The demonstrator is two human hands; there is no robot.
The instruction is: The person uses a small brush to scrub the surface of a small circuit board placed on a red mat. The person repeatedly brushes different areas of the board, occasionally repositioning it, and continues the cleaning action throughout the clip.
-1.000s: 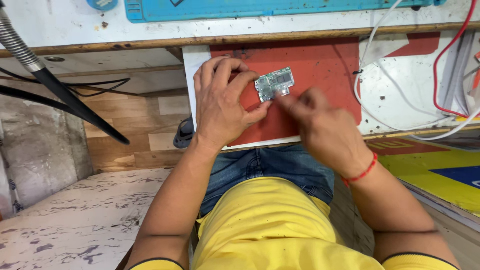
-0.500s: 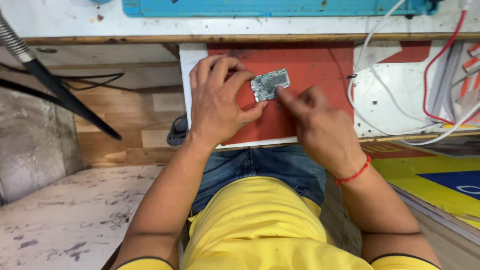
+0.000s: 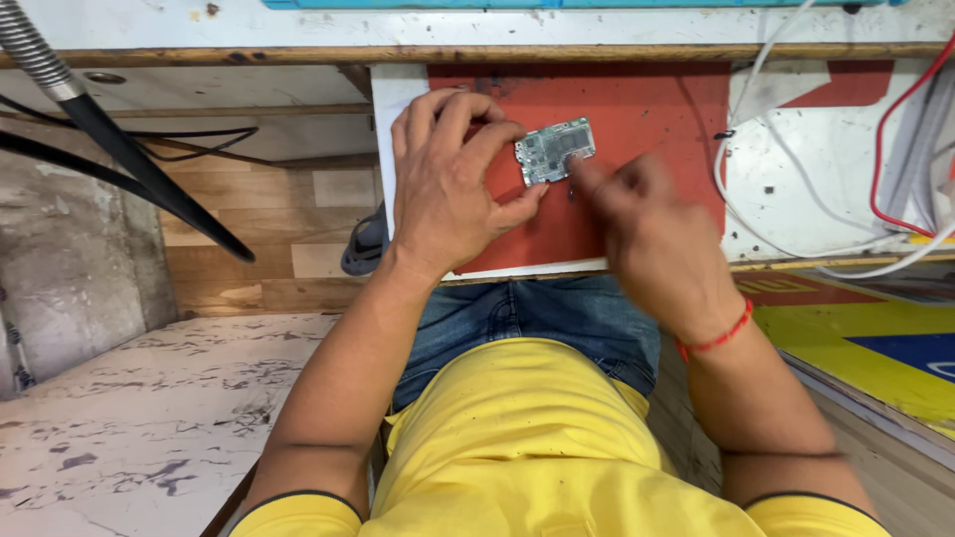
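1. The left hand point(image 3: 448, 189) pinches a small green circuit board point(image 3: 555, 150) by its left edge, thumb below and fingers curled over the top; the grip looks narrow and light.
2. The right hand point(image 3: 647, 234) is blurred; its fingers are bunched, with the fingertips point(image 3: 582, 179) at the board's lower right corner; whether they hold a small tool or part cannot be told.
3. The board sits tilted, just above or resting on a red mat point(image 3: 647, 109), near the mat's upper middle.
4. The mat lies on a white pull-out surface point(image 3: 398, 89) over the person's lap; white cables point(image 3: 741, 189) and a red cable point(image 3: 880, 149) trail across the surface to the right, well apart from the board.
5. A black flexible arm point(image 3: 129, 159) crosses the left of the view, away from both hands.
6. Judged risk: with so thin a pinch, a push from the right fingertips could twist the board out of the left hand; a loose small part could drop off the mat's near edge into the lap.
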